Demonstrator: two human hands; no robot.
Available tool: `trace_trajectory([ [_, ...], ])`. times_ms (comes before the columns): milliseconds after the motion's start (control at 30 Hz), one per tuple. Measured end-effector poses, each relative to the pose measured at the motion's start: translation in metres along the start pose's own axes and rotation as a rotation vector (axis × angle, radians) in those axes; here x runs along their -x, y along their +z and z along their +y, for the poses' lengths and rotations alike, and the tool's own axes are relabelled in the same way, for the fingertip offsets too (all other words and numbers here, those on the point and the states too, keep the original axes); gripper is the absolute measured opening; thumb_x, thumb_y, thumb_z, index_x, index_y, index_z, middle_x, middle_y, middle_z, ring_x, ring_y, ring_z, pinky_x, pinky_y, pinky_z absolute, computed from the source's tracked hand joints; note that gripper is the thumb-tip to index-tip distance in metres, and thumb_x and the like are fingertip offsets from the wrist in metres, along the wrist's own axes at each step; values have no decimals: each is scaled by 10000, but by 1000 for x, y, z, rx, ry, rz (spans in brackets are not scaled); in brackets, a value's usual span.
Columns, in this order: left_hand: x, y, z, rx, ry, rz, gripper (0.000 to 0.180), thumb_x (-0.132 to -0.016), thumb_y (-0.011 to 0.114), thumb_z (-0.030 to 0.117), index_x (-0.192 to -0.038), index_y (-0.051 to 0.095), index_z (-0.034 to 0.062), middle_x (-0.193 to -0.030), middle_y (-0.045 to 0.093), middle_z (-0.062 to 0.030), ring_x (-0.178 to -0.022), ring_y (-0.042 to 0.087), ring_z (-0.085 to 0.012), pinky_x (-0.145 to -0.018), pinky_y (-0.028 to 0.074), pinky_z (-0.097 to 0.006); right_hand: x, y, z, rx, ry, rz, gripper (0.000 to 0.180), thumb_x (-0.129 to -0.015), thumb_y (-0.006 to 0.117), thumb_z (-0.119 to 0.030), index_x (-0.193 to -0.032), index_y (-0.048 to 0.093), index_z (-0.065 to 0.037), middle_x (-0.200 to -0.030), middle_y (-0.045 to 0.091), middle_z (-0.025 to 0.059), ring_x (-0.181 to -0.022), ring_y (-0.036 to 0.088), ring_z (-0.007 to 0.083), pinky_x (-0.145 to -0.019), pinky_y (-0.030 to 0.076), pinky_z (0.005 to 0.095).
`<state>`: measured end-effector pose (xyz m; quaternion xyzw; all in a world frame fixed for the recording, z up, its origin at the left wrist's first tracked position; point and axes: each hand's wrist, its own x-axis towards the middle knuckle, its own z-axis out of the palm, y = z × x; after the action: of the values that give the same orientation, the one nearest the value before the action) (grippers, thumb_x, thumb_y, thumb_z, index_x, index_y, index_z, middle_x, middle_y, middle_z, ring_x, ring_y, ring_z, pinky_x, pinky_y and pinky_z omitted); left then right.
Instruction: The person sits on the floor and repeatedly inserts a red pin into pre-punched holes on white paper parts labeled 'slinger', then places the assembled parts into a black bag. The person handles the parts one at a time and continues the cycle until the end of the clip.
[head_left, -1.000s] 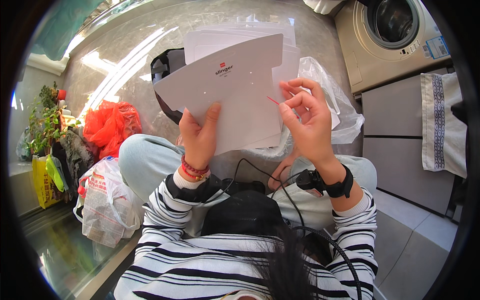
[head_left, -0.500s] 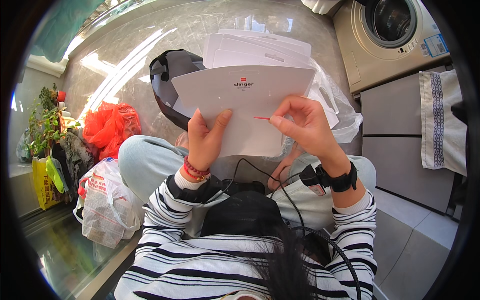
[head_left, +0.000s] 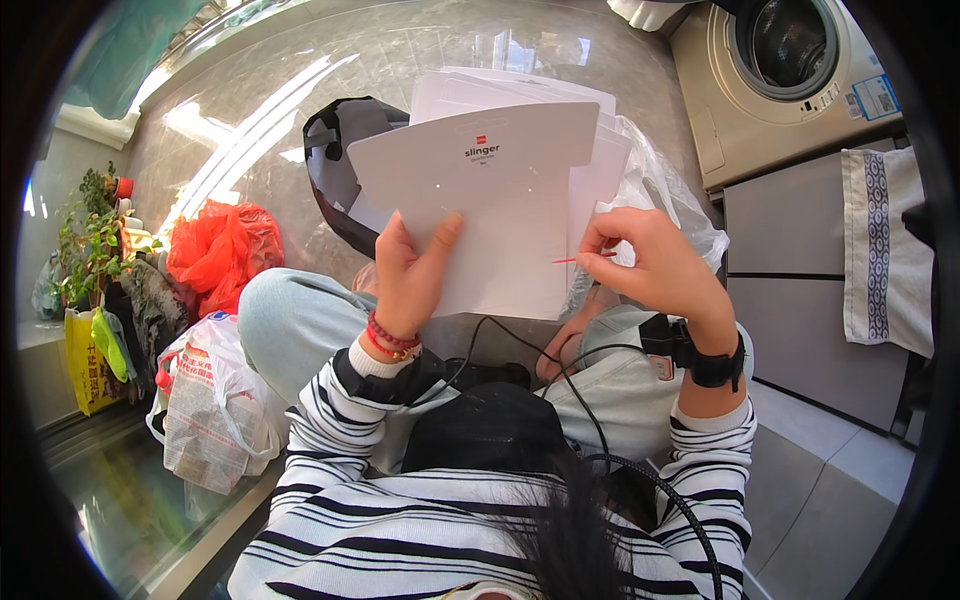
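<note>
I hold a flat white cardboard package (head_left: 500,190) in front of me, above my lap. My left hand (head_left: 410,275) grips its lower left part, thumb on the front. My right hand (head_left: 655,265) pinches a thin red tear strip (head_left: 575,259) at the package's right edge. More white sheets (head_left: 600,150) lie stacked behind the front piece. A black bag (head_left: 335,150) lies on the floor behind the package.
A washing machine (head_left: 790,80) stands at the upper right beside grey cabinets (head_left: 800,250) with a hanging towel (head_left: 885,250). A clear plastic bag (head_left: 670,190) lies by my right knee. Red (head_left: 225,250) and white (head_left: 210,400) plastic bags and potted plants (head_left: 90,230) sit at the left.
The white package has turned from tilted to level and dropped lower toward my lap. My right hand has moved to its right edge, drawing the red strip out sideways.
</note>
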<state>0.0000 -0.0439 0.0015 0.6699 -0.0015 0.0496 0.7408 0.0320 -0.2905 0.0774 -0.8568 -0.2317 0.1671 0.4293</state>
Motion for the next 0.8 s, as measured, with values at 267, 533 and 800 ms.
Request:
trace_trajectory([
  [267, 2, 0, -1, -233, 107, -66, 154, -890, 648, 94, -993, 619, -16, -895, 662, -73, -792, 613, -105, -686, 489, -251, -4, 0, 0, 210, -337, 557, 79, -746, 714, -87, -779, 664, -36, -1252, 537, 131, -1092, 541, 293, -866, 460, 338],
  [533, -9, -5, -7, -545, 492, -176, 213, -755, 731, 18, -944, 636, -8, -862, 650, -137, -769, 629, -283, -685, 494, -302, -5, -5, -1, 551, -492, 516, 118, -682, 733, 12, -767, 666, -37, -871, 656, 32, -1001, 593, 251, -813, 474, 357],
  [800, -6, -8, -8, -409, 343, -90, 338, -714, 786, 32, -1005, 619, -7, -886, 662, -113, -780, 643, -211, -719, 502, -280, 0, -6, 3, 349, -451, 325, 134, -666, 724, 50, -767, 663, -13, -844, 650, 65, -937, 613, 248, -741, 499, 341],
])
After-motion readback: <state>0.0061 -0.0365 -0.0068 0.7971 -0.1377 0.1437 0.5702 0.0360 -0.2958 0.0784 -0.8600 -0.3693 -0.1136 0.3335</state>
